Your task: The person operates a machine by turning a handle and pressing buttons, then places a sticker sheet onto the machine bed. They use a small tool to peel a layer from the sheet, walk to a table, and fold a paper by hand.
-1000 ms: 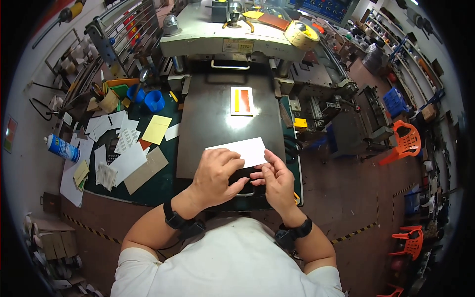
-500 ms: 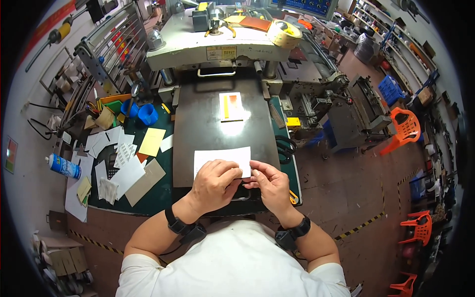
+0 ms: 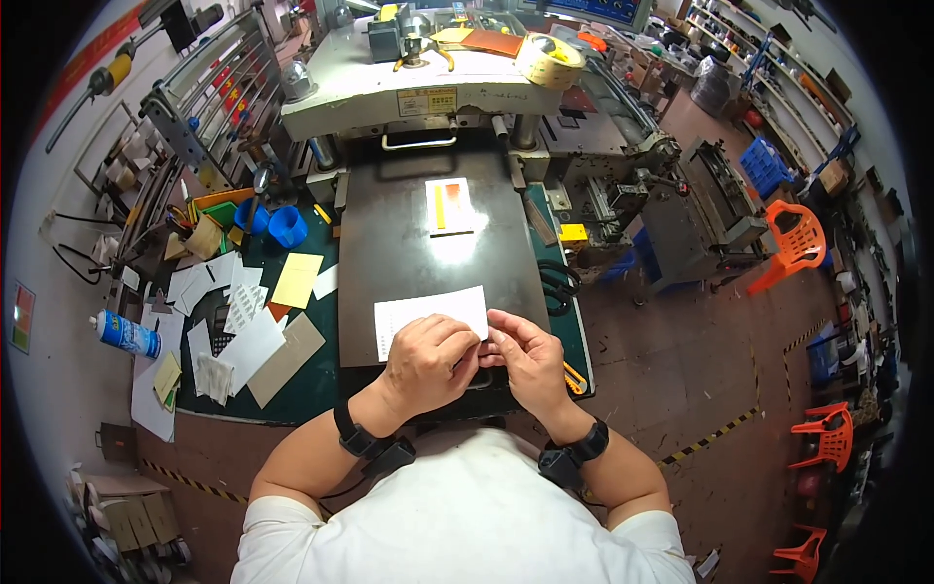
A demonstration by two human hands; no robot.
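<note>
A white sheet (image 3: 428,308) with small printed marks near its left edge lies at the near end of a dark metal plate (image 3: 384,234). My left hand (image 3: 430,360) lies across the sheet's lower part, its fingers curled and closed on the near edge. At the lower right corner, my right hand (image 3: 528,362) pinches the sheet between thumb and fingers. The fingertips of both hands almost meet there, and the exact grip is partly hidden. Farther up the plate rests a small pale rectangular piece (image 3: 461,207) with yellow and red strips, beside a bright reflection.
Beyond the plate stands a white press head (image 3: 341,112) with a metal handle (image 3: 418,144). Papers (image 3: 255,347), a blue cup (image 3: 288,226) and a spray can (image 3: 129,334) are at left. A yellow cutter (image 3: 574,378) and black cable loops (image 3: 557,287) lie right.
The left fingers have shifted slightly along the sheet's near edge, uncovering more printed marks at its left. Both hands stay at the sheet; the whole view has shifted slightly.
</note>
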